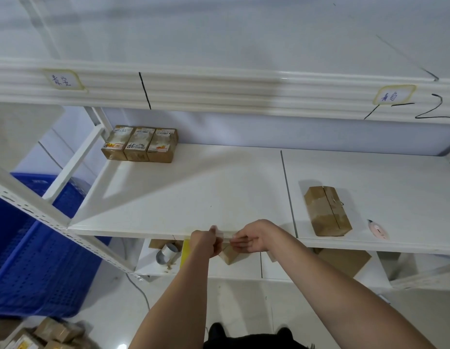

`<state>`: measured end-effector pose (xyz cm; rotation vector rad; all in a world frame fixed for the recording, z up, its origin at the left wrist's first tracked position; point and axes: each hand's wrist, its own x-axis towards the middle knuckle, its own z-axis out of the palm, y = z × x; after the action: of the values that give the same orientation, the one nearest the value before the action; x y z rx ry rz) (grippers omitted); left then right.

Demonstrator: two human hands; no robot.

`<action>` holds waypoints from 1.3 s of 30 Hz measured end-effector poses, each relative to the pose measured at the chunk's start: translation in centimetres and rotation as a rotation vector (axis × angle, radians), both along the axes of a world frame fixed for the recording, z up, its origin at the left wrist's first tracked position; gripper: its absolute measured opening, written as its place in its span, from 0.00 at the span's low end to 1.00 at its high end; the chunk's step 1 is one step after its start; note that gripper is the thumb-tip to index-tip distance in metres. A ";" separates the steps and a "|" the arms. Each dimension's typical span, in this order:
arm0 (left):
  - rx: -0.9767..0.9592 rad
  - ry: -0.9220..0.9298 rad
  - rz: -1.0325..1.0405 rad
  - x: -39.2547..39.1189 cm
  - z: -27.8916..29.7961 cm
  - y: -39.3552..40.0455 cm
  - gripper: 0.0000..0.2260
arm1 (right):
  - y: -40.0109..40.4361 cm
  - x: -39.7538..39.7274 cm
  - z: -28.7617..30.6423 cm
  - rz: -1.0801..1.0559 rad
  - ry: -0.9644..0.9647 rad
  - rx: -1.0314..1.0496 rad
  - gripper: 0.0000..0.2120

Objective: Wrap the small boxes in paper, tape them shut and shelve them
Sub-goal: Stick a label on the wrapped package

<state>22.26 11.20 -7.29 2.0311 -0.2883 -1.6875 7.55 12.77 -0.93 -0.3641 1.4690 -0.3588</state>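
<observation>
At the lower middle of the frame both hands meet just in front of the white shelf's (219, 192) front edge. The left hand (205, 243) has its fingers curled, pinching one end of a clear strip of tape (224, 234); the right hand (251, 238) pinches the other end with its fingers bent, so the strip runs between them along the edge of the board. Directly beneath the hands, partly hidden by them, a small brown box (230, 255) sits on the lower shelf level (only its corner and one side show).

Left of it on that lower level stands a roll of tape (167, 253), with a yellow object beside it that is too hidden to identify.

On the shelf itself, at the right of the frame, a larger brown cardboard box (327, 210) lies tilted, and a small pink utility knife (377, 229) rests just to its right near the front edge. Toward the upper left, three wrapped boxes (140, 143) stand side by side at the back corner, touching one another.

A blue plastic crate (37, 248) fills the left edge of the frame, and more cardboard boxes (42, 333) lie at the bottom left corner.
</observation>
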 end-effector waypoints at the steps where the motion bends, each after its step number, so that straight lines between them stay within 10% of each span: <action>1: 0.019 0.004 0.012 0.1 0.0 -0.1 0.13 | -0.2 0.0 0.1 0.001 -0.003 0.009 0.05; 14: 0.062 0.074 0.048 -0.2 1.0 -0.3 0.11 | -3.0 0.1 8.2 0.199 -0.025 -0.196 0.02; 22: -0.015 0.808 -0.124 -2.1 6.8 -1.2 0.42 | -3.5 -6.5 10.4 0.483 0.195 -0.222 0.02; 39: -0.249 0.542 -0.378 -16.0 9.8 -1.1 0.07 | -2.1 -22.5 11.0 0.675 0.492 -0.153 0.11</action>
<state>6.22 10.08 2.55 1.3315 -0.6814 -2.2207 -14.92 10.69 10.02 -1.0933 1.6893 0.1808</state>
